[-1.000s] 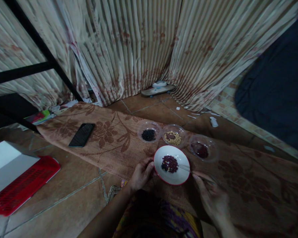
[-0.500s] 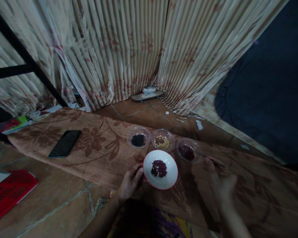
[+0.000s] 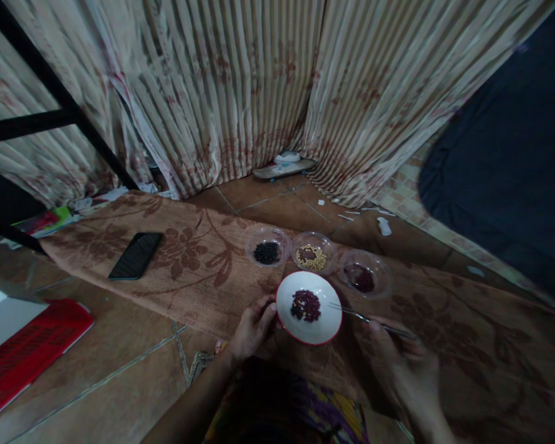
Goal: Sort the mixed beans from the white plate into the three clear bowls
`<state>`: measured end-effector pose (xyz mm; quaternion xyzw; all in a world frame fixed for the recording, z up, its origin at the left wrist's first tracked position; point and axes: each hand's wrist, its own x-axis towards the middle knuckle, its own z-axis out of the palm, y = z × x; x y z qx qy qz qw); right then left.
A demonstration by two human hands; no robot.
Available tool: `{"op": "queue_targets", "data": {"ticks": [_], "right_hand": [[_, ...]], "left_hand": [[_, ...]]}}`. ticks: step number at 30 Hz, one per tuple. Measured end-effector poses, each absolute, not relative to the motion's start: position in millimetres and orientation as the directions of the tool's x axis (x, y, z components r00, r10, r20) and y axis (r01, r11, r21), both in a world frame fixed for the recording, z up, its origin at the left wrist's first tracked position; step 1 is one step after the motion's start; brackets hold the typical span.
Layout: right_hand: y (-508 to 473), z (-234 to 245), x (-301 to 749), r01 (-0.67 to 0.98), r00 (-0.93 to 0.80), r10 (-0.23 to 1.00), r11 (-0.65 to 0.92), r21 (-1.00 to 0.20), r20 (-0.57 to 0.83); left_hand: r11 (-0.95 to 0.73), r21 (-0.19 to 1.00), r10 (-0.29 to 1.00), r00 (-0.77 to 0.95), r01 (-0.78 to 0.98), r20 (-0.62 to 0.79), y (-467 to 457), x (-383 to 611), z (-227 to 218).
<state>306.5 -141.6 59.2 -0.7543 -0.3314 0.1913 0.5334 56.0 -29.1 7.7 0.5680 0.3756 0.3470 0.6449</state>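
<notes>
My left hand (image 3: 255,325) grips the left rim of a white bowl (image 3: 329,320) with a red edge. Dark red beans (image 3: 307,304), mixed with some black and yellowish ones, lie in its bottom. In my right hand (image 3: 400,357) is a metal fork (image 3: 361,318), its tines over the bowl's right side; I see nothing on them. Behind the bowl stand three clear plastic cups: one holds black beans (image 3: 266,253), the middle one yellow beans (image 3: 311,257), the right one dark red beans (image 3: 363,277).
A patterned brown cloth (image 3: 198,277) lies under everything, with a black phone (image 3: 135,255) on its left. A red and white box (image 3: 37,333) is on the tiled floor at left. Behind are striped curtains (image 3: 259,92), a skateboard (image 3: 284,169) and a dark padded thing (image 3: 504,166).
My right hand has moved the fork from the cup of red beans leftward and down to the bowl. The view has shifted a little; my left hand still holds the bowl's rim.
</notes>
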Motion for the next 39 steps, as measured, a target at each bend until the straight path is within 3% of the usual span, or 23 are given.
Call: {"op": "queue_targets", "data": {"ticks": [5, 13, 29, 39], "right_hand": [[-145.7, 56.1, 298.4, 0.43, 0.563, 0.826, -0.254, -0.866, 0.037], [-141.5, 50.5, 297.0, 0.484, 0.488, 0.872, -0.235, -0.843, 0.036], [-139.6, 54.4, 295.7, 0.498, 0.424, 0.905, -0.207, -0.842, 0.028], [-142.8, 50.9, 300.6, 0.474, 0.516, 0.854, -0.217, -0.854, 0.069]], "left_hand": [[0.121, 0.993, 0.873, 0.476, -0.013, -0.1, -29.3, 55.9, 8.0], [0.165, 0.983, 0.863, 0.494, -0.079, -0.105, -29.1, 58.4, 11.4], [0.162, 0.984, 0.857, 0.504, -0.068, -0.106, -29.5, 57.1, 11.4], [0.149, 0.987, 0.855, 0.509, -0.062, -0.097, -29.6, 56.8, 4.0]]}}
